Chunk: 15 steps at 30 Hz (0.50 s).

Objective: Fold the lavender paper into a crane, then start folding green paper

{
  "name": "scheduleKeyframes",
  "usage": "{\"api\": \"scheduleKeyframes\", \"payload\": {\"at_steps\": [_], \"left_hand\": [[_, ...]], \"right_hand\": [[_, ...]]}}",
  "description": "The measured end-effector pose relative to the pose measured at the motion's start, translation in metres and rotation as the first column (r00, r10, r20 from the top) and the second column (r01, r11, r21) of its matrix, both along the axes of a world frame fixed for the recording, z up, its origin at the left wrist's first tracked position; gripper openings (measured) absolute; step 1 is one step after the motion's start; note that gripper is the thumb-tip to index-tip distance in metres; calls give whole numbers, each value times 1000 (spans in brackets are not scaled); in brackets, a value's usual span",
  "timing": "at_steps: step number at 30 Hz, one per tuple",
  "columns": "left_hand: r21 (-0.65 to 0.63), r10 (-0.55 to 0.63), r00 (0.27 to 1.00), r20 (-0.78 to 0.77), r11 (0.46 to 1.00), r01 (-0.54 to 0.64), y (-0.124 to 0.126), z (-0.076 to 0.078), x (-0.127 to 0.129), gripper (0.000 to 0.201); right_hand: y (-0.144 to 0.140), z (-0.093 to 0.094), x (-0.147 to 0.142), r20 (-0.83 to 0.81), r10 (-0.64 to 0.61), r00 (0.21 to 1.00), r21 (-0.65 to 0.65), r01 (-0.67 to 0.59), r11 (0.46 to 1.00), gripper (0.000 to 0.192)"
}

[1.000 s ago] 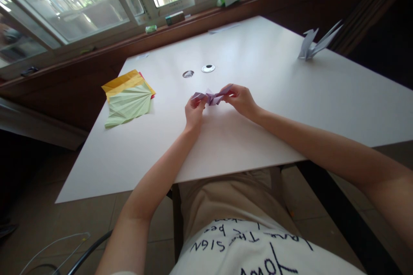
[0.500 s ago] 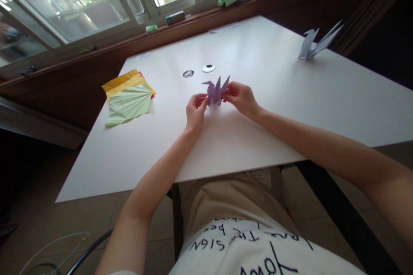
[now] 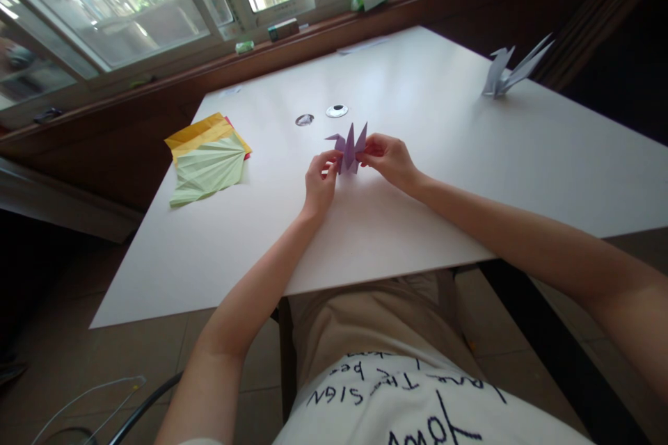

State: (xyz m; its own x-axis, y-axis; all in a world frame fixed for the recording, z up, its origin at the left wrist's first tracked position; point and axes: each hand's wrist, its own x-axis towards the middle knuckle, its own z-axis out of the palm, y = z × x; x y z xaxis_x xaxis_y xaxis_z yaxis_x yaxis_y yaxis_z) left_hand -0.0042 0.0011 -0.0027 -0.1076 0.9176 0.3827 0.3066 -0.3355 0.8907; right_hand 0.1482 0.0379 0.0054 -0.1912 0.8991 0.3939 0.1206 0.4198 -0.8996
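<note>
A small purple origami crane [image 3: 349, 147] stands upright between my two hands, just above the white table [image 3: 417, 208]. My left hand [image 3: 320, 182] pinches its lower left side. My right hand [image 3: 389, 160] pinches its right side near a raised point. The crane's pointed wings and neck stick up above my fingers.
A stack of folded green, yellow and red paper [image 3: 209, 156] lies at the table's left. A white paper crane [image 3: 509, 69] stands at the far right edge. Two small round discs [image 3: 337, 110] lie beyond my hands. Small items rest on the window sill [image 3: 282, 29].
The purple paper, stretched out flat between my hands a second ago, now stands up with its points raised. My hands have moved closer together.
</note>
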Motion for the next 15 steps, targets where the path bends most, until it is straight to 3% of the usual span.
{"api": "scheduleKeyframes", "payload": {"at_steps": [7,15], "left_hand": [[84,-39,998,-43,996,43,1,-4,-1,34],[89,13,996,-89,996,-5,1,-4,-1,35]], "right_hand": [[1,-2,0,29,-30,999,42,29,999,22],[0,-2,0,57,-27,998,50,24,998,19]]}}
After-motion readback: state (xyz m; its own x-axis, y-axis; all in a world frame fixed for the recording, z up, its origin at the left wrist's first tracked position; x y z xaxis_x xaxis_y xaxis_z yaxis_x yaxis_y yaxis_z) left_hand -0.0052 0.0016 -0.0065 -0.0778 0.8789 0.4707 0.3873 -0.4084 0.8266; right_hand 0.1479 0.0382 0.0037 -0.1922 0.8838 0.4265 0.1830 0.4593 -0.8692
